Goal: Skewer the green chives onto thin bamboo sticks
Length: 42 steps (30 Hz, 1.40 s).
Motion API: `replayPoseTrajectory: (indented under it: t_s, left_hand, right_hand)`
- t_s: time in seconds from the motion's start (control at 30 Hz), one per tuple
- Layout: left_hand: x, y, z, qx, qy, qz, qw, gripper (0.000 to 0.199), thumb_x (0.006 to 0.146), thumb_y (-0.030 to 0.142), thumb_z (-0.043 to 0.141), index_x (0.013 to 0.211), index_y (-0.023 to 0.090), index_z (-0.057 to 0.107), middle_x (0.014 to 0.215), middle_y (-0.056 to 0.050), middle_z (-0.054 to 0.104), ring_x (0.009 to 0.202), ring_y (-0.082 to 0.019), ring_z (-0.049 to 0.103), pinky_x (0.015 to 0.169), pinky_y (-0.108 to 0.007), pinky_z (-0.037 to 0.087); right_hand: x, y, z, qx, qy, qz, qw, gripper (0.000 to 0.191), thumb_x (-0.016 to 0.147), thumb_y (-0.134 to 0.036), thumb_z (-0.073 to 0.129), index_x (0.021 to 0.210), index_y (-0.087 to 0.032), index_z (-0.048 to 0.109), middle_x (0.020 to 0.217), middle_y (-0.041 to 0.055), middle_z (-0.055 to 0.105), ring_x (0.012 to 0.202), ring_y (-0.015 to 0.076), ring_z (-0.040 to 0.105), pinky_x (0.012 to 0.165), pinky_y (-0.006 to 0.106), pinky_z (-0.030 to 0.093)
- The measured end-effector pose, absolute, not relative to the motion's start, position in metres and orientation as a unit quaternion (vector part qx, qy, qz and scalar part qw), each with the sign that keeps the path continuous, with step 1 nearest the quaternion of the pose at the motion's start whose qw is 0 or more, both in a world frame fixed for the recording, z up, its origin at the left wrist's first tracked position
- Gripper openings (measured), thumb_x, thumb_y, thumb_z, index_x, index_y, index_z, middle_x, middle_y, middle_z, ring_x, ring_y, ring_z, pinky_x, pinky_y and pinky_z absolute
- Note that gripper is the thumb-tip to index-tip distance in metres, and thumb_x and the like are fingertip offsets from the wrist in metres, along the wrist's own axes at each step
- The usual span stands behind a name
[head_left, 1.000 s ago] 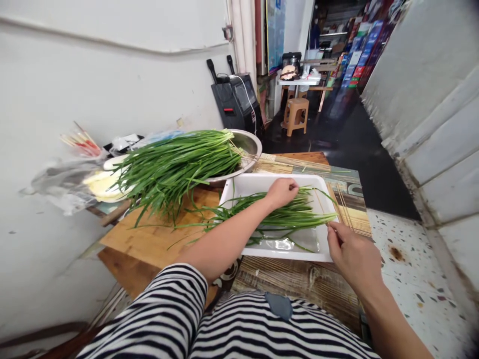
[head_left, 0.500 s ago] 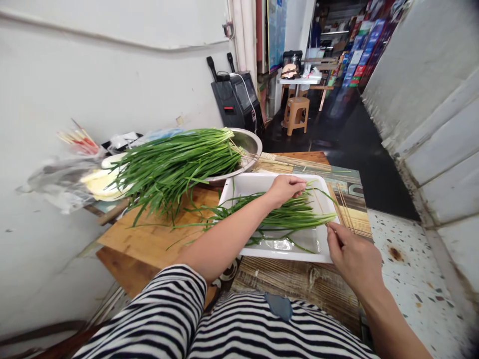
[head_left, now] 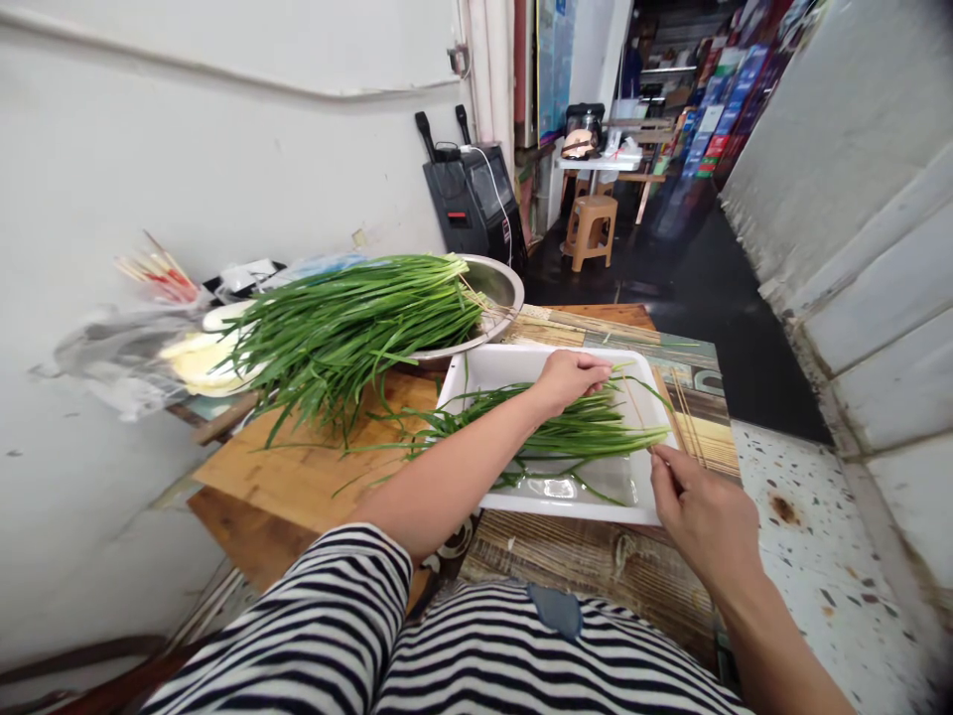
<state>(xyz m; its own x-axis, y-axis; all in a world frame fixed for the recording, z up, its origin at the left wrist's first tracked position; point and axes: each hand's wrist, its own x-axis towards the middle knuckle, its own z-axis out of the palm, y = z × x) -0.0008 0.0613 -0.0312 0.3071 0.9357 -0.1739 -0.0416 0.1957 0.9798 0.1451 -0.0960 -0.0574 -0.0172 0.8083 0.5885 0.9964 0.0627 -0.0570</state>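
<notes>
In the head view, a white tray holds a layer of green garlic chives, their pale ends toward the right. My left hand reaches over the tray, its fingertips pinched on a chive stalk whose pale end pokes out to the right. At the tray's right edge, my right hand is closed with thumb and forefinger on a thin bamboo skewer. The skewer slants up and left from those fingers, above the chive ends. Its tip is too fine to make out.
A big heap of chives lies across a metal basin at back left. Several bamboo skewers rest right of the tray. A wooden board, plastic bags and a black speaker are to the left and behind.
The camera view has shifted very slightly. Both hands, the chives and the skewer hold nearly the same positions.
</notes>
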Motion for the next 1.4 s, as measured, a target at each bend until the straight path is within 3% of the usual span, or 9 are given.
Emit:
replayPoseTrajectory:
  t_s: [0.3,0.53,0.77,0.87,0.97,1.03,1.2,1.3,1.4]
  left_hand:
    - [0.001,0.065,-0.045,0.575,0.434,0.398,0.568,0.022,0.073,0.016,0.067,0.092,0.007,0.074,0.060,-0.001,0.064,0.053,-0.007,0.052,0.056,-0.021,0.043]
    - [0.000,0.061,-0.050,0.670,0.429,0.411,0.445,0.023,0.076,0.024,0.066,0.094,0.013,0.076,0.090,-0.008,0.075,0.084,-0.015,0.067,0.083,-0.026,0.051]
    - [0.000,0.054,-0.046,0.702,0.393,0.404,0.436,0.021,0.077,0.021,0.066,0.093,0.013,0.075,0.097,-0.009,0.075,0.090,-0.016,0.069,0.089,-0.027,0.051]
    - [0.001,0.049,-0.042,0.733,0.339,0.354,0.472,0.022,0.076,0.023,0.066,0.094,0.013,0.076,0.097,-0.008,0.075,0.090,-0.015,0.069,0.087,-0.024,0.051]
    - [-0.004,0.051,-0.031,0.801,0.256,0.228,0.492,0.025,0.078,0.026,0.065,0.097,0.015,0.075,0.098,-0.004,0.075,0.093,-0.014,0.068,0.086,-0.020,0.049]
    - [-0.011,0.058,-0.025,0.832,0.270,0.196,0.442,0.025,0.082,0.026,0.060,0.100,0.016,0.075,0.100,-0.003,0.074,0.094,-0.014,0.067,0.088,-0.021,0.048]
    - [-0.025,0.077,-0.038,0.861,0.463,0.127,0.170,0.023,0.083,0.021,0.056,0.094,0.016,0.076,0.099,-0.008,0.072,0.099,-0.021,0.063,0.091,-0.031,0.046]
    - [-0.024,0.081,-0.053,0.874,0.477,0.052,0.078,0.025,0.083,0.026,0.057,0.099,0.016,0.074,0.100,-0.012,0.069,0.099,-0.024,0.062,0.088,-0.034,0.046]
    - [-0.017,0.081,-0.062,0.883,0.465,0.059,0.004,0.026,0.087,0.027,0.052,0.098,0.013,0.072,0.099,-0.014,0.066,0.099,-0.024,0.059,0.086,-0.035,0.045]
  right_hand:
    - [0.145,-0.097,-0.052,-0.653,-0.690,-0.187,0.250,0.034,0.090,-0.033,0.045,0.090,-0.016,0.074,0.060,0.0043,0.068,0.045,0.0128,0.056,0.049,0.023,0.033]
    - [0.144,-0.099,-0.051,-0.664,-0.684,-0.173,0.247,0.032,0.090,-0.031,0.046,0.090,-0.016,0.074,0.060,0.0037,0.068,0.045,0.0135,0.056,0.048,0.024,0.032]
    - [0.143,-0.097,-0.053,-0.671,-0.673,-0.170,0.259,0.032,0.089,-0.031,0.045,0.090,-0.017,0.073,0.062,0.0034,0.069,0.045,0.0134,0.056,0.048,0.023,0.032]
    - [0.143,-0.094,-0.055,-0.679,-0.654,-0.179,0.282,0.032,0.089,-0.031,0.045,0.092,-0.016,0.073,0.067,0.0049,0.071,0.047,0.0136,0.057,0.050,0.023,0.033]
    - [0.144,-0.091,-0.057,-0.679,-0.643,-0.184,0.303,0.032,0.089,-0.031,0.045,0.093,-0.016,0.073,0.071,0.0054,0.072,0.049,0.0137,0.058,0.051,0.023,0.034]
    - [0.145,-0.092,-0.057,-0.677,-0.651,-0.177,0.294,0.032,0.089,-0.032,0.046,0.092,-0.016,0.073,0.068,0.0044,0.071,0.050,0.0138,0.058,0.052,0.023,0.033]
    - [0.146,-0.095,-0.056,-0.690,-0.663,-0.163,0.240,0.032,0.088,-0.034,0.046,0.092,-0.017,0.073,0.062,0.0035,0.068,0.047,0.0131,0.055,0.050,0.023,0.030]
    - [0.147,-0.095,-0.056,-0.689,-0.665,-0.165,0.235,0.033,0.088,-0.034,0.046,0.093,-0.016,0.073,0.063,0.0043,0.069,0.048,0.0129,0.055,0.050,0.023,0.030]
    - [0.147,-0.094,-0.058,-0.685,-0.670,-0.167,0.234,0.033,0.089,-0.034,0.046,0.093,-0.016,0.073,0.061,0.0045,0.068,0.047,0.0131,0.055,0.050,0.023,0.029]
